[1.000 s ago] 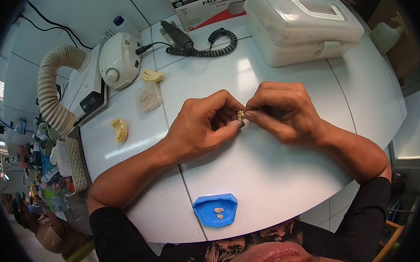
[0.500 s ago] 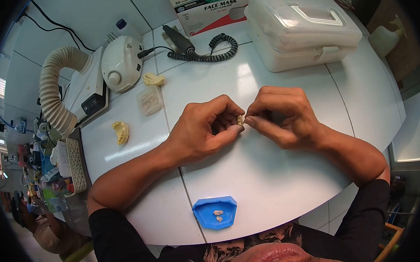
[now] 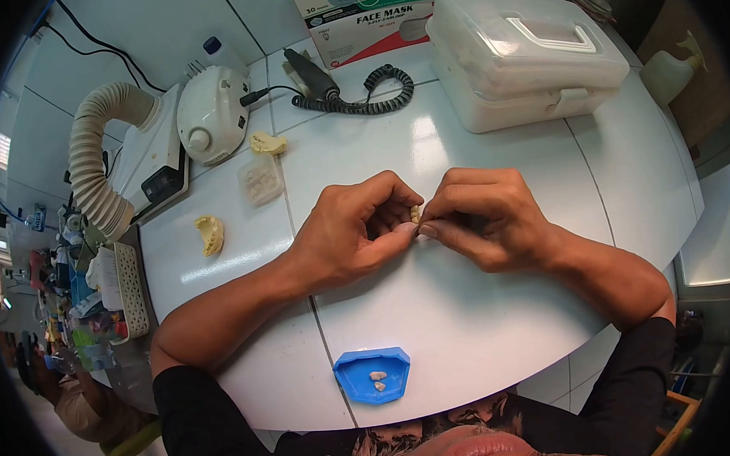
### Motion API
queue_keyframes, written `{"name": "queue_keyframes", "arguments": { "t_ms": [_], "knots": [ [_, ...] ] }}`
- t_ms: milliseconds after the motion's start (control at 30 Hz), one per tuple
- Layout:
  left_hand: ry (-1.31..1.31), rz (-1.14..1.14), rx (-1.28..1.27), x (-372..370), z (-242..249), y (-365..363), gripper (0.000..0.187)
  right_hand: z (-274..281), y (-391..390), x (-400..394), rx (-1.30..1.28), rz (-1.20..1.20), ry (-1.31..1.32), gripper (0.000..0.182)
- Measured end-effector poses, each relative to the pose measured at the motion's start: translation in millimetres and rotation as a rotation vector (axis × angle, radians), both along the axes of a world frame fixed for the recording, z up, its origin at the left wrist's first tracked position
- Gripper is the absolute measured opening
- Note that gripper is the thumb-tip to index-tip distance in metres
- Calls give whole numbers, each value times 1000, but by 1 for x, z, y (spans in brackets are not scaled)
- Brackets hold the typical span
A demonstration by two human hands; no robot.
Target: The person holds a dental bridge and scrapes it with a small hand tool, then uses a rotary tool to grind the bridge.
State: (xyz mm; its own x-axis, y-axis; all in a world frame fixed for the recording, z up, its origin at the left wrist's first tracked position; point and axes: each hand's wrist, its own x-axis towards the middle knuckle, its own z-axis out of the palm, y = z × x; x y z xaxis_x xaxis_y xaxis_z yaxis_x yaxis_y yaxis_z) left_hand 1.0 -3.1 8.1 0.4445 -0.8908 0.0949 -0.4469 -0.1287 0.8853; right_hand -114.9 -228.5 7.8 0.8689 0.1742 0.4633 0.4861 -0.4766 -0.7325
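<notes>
A blue tray [image 3: 373,376] sits at the table's [image 3: 469,322] near edge, bare surface around it. Above, the left hand [image 3: 345,233] and right hand [image 3: 484,218] (fingertips meeting) pinch a small tooth piece [image 3: 415,215] mid-table.

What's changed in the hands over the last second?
Very little. Left hand and right hand have stayed pinched together on the small yellowish piece, only sinking slightly toward the table. Nothing was let go. The blue tray and the yellow cast lie as before.
</notes>
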Motion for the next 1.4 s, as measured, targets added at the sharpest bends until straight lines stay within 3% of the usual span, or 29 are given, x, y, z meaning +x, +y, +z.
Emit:
{"name": "queue_keyframes", "arguments": {
  "t_ms": [600, 1400],
  "knots": [
    [18, -7, 25, 1, 2, 0, 24, -5, 0, 4, 33, -114, -81, 7],
    [10, -28, 10, 0, 3, 1, 20, -5, 0, 3, 44, -46, -36, 15]
  ]
}}
